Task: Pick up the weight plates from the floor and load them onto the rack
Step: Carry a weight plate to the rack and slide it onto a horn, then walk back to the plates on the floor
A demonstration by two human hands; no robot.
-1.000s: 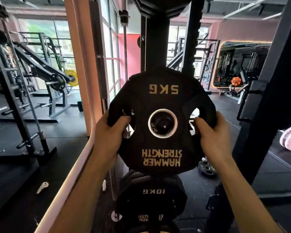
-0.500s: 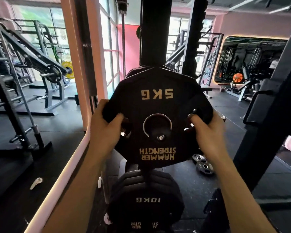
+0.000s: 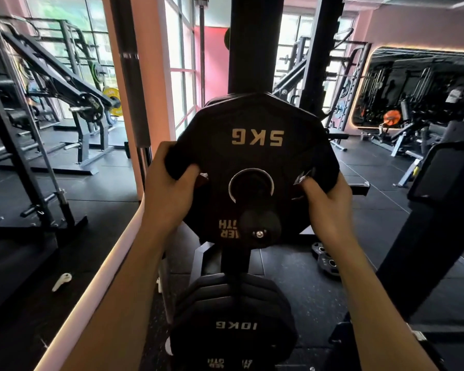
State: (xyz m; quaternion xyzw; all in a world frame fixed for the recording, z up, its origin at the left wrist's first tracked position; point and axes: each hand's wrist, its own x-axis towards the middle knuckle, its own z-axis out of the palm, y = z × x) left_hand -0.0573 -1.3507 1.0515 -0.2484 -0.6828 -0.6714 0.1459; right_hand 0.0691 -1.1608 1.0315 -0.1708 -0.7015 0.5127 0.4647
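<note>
Gym rack | left hand (image 3: 169, 194) and right hand (image 3: 326, 202) curl fingers round the plate (image 3: 255, 156) (5 kg), steadying it | peg (image 3: 260, 226) apparently through its hole.

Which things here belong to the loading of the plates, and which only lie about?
For the job:
- 5 kg plate, held by left hand and right hand
- rack peg
- 10 kg plate
- small plates on the floor

Lying about:
- white object on the floor
- yellow plate
</note>
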